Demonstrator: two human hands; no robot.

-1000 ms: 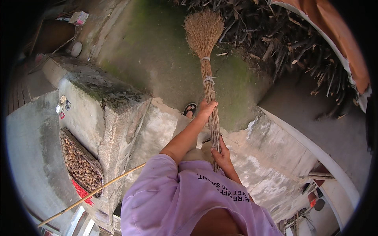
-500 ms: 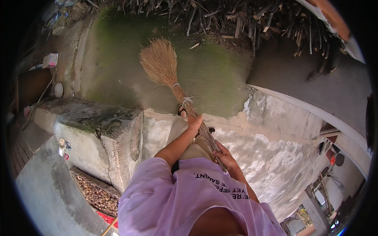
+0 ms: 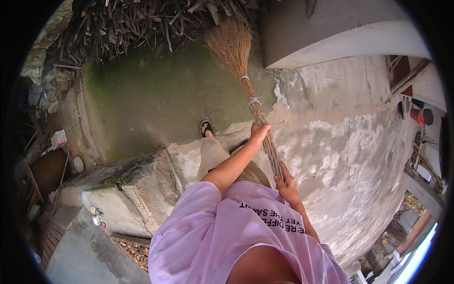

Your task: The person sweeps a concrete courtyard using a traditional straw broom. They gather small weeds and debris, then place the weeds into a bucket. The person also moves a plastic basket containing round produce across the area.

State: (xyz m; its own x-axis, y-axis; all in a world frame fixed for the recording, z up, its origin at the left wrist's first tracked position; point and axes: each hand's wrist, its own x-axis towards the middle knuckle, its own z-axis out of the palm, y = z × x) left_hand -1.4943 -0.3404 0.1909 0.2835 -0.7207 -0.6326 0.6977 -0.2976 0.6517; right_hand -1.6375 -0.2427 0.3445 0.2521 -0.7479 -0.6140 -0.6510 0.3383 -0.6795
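Low on the bundled shaft, the right hand [image 3: 286, 182] is wrapped shut around the broom [image 3: 250, 97], fingers curled about the twigs close against the lilac shirt [image 3: 222, 232]. Further along, the left hand [image 3: 259, 132] is closed on the same shaft from above, its forearm stretched out bare from the sleeve. Both fists hold the broom and nothing else.

The broom slants away from the body — its shaft a tight bunch of thin stalks bound with two pale ties just beyond the left hand, its head a fan of fine straw-coloured bristles resting on or just above the mossy green concrete [image 3: 151, 99]. By its look it should be light and dry, stiff enough in the bound part to push with, springy and brittle at the splayed tip. The bound stalks give a rough, non-slip hold; the sensible place to take it is where the hands already are, below the ties, spaced apart for leverage. Gripping the loose bristles would likely snap them.

Beneath the arms, a sandalled foot [image 3: 205, 128] stands at the edge where green concrete meets paler, patchy ground [image 3: 340, 142]. Beyond the bristles lies a heap of dry sticks and branches [image 3: 142, 23]; a grey wall [image 3: 331, 28] rises beside it. To the left sits a rough stone block [image 3: 132, 184], with a bed of small brown husks or nuts [image 3: 135, 246] below it — too small to tell which.
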